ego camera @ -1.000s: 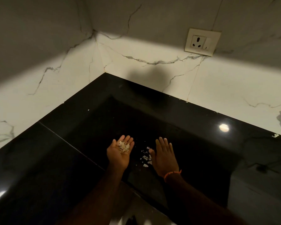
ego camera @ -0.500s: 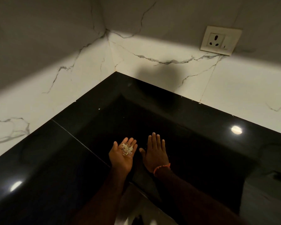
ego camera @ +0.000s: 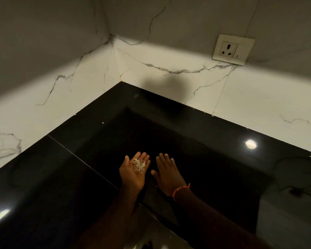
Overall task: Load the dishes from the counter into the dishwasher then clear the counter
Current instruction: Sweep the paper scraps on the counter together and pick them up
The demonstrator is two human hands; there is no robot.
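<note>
Small heap of pale scraps (ego camera: 139, 164) sits in the cupped palm of the left hand (ego camera: 134, 171), palm up, fingers relaxed and slightly curved, not closed around the bits. Hand is held just over the black counter (ego camera: 65, 177) near its front edge. Right hand (ego camera: 167, 174) is just beside it, palm down, fingers straight and together, flat on or just above the counter; contact can't be told in the dim light. Thin orange band (ego camera: 180, 189) around the right wrist. A few tiny white specks lie on the counter further back, near the wall. Counter is glossy, runs into a corner, shows round light reflections. White marble-look wall (ego camera: 169, 81) with grey veins behind it on both sides. Cream wall socket (ego camera: 232, 49) on the right wall, upper part in shadow.
</note>
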